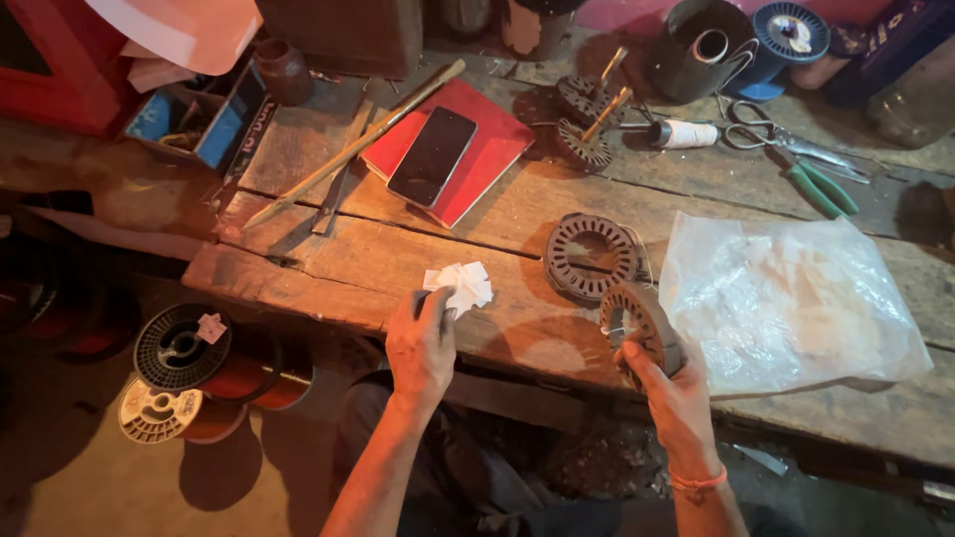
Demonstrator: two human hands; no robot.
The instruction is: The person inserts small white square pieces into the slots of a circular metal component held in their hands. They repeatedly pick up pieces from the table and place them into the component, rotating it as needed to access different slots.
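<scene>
- Two hands over the near edge of a rough wooden tabletop [398, 259], and each one has something in it.
- The left hand [420, 346] has its grip closed around a small wad of white paper strips [460, 284]. The strips stick out past the fingertips, up and a bit toward the right hand.
- The right hand [668, 383] holds a slotted metal ring [635, 316], looks like a motor stator core. Fingers wrap under its lower rim, so the ring stands tilted above the grip with its open bore facing up and toward the left hand.
- The relation that matters: the paper sits to the side of the ring, near but not touching, with bare wood between them. The left hand is clearly the nearer one to the paper, and the strips' ends point roughly at the ring's slots.
- Both forearms come up from the bottom edge, wrists fairly straight, and there's an orange band [696, 483] on the right wrist.
- Just beyond the right grip lies a second slotted ring [590, 256], flat on the wood.
- Right of that grip: a clear plastic bag [796, 298] with pale sheets inside.
- Farther off beyond the left grip: a red notebook [477, 164] with a dark phone [432, 155] lying on top.
- Way off at the far side: scissors [771, 134] and green-handled pliers [821, 187].
</scene>
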